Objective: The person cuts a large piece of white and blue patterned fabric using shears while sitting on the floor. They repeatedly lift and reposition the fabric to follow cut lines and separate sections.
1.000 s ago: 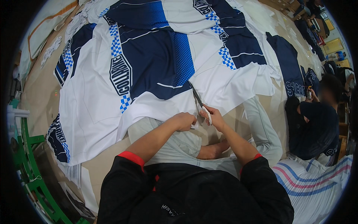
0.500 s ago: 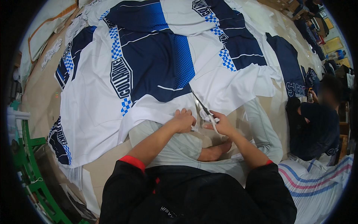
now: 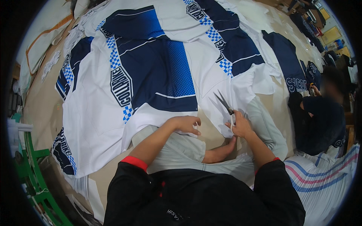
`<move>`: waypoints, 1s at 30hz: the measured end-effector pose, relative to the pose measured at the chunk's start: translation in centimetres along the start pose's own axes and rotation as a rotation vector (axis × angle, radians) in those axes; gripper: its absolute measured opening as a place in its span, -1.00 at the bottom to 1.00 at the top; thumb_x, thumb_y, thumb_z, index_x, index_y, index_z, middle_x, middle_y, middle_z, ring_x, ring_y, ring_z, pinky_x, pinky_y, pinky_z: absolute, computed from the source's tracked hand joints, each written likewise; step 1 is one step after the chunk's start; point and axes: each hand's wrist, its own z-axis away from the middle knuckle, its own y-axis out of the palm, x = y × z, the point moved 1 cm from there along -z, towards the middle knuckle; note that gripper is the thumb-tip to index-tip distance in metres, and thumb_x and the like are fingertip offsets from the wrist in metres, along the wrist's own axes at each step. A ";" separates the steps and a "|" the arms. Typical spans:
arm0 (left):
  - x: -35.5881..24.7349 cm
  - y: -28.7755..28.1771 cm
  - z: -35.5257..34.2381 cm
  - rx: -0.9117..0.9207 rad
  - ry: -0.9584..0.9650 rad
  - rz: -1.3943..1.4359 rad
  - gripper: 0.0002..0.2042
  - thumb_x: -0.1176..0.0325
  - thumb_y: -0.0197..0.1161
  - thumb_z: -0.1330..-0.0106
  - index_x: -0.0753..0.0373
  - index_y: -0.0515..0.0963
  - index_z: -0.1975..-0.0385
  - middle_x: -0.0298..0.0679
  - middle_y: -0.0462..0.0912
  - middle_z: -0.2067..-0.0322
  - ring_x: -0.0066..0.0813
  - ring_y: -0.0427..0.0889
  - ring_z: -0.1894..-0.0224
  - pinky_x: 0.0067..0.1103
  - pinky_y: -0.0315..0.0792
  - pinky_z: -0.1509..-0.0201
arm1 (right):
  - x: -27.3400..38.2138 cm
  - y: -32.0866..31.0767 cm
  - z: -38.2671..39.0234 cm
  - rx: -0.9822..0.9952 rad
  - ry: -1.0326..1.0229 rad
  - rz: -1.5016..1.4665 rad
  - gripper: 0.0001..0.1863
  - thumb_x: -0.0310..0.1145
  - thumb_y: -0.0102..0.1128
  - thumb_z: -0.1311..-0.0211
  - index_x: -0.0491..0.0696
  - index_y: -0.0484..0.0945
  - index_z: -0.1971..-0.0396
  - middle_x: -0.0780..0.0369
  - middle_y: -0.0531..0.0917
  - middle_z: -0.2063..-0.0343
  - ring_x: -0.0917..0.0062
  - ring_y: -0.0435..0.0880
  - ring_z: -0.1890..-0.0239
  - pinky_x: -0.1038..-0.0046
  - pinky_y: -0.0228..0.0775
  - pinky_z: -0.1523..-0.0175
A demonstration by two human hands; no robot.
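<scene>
My right hand [image 3: 240,124] grips long scissors [image 3: 230,109] by white handles, the slim blades pointing up-left over white fabric [image 3: 213,81]. My left hand [image 3: 187,124], fingers apart and curved, rests at the lower white edge of a printed cloth panel [image 3: 147,75] in navy with blue dotted fade and checked bands. A gap in the cloth between my hands shows bare beige floor [image 3: 207,124]. My bare foot [image 3: 222,150] and light grey trousers [image 3: 264,128] lie just below the fabric.
At right a co-worker [image 3: 320,116] in a dark shirt sits beside navy fabric pieces [image 3: 283,56], a striped white sack [image 3: 320,169] below them. A green metal frame [image 3: 28,169] stands at lower left. White sheeting [image 3: 47,34] lies upper left, cardboard boxes [image 3: 286,5] upper right.
My right hand has moved right with the scissors, out of the cut line. The white fabric there has shifted right, widening the gap. My left hand's fingers have opened.
</scene>
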 end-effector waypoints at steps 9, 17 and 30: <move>5.4 -7.0 0.7 -0.444 -0.479 -0.512 0.00 0.12 0.56 -0.14 -0.09 0.03 -0.54 -0.09 -0.05 -0.57 0.02 0.30 -0.47 0.09 0.48 -0.22 | 8.5 1.2 -3.0 -0.036 0.108 -0.690 -0.10 0.00 0.52 -0.16 -0.17 0.34 -0.38 -0.02 0.63 -0.01 0.34 0.70 0.23 0.33 0.56 0.17; 3.4 -5.4 0.4 -0.211 -0.887 -0.469 0.32 -0.25 0.58 0.05 -0.19 -0.29 -0.61 0.08 -0.27 -0.59 0.12 0.55 -0.28 -0.03 0.59 -0.13 | 11.1 2.7 3.0 0.411 0.358 -0.999 -0.21 0.01 0.40 -0.33 -0.02 0.35 -0.45 0.32 0.61 0.34 0.66 0.51 0.58 0.57 0.35 0.50; 7.0 -7.6 -3.0 -0.389 -0.623 -0.444 0.47 -0.29 0.67 0.27 -0.19 -0.32 -0.61 -0.11 -0.45 -0.61 0.09 -0.37 -0.63 0.43 0.00 -0.39 | 8.0 4.7 -4.4 -0.267 -0.132 -0.429 0.05 0.04 0.43 -0.21 -0.16 0.06 -0.52 -0.10 0.49 -0.15 0.05 0.60 -0.09 0.16 0.44 -0.18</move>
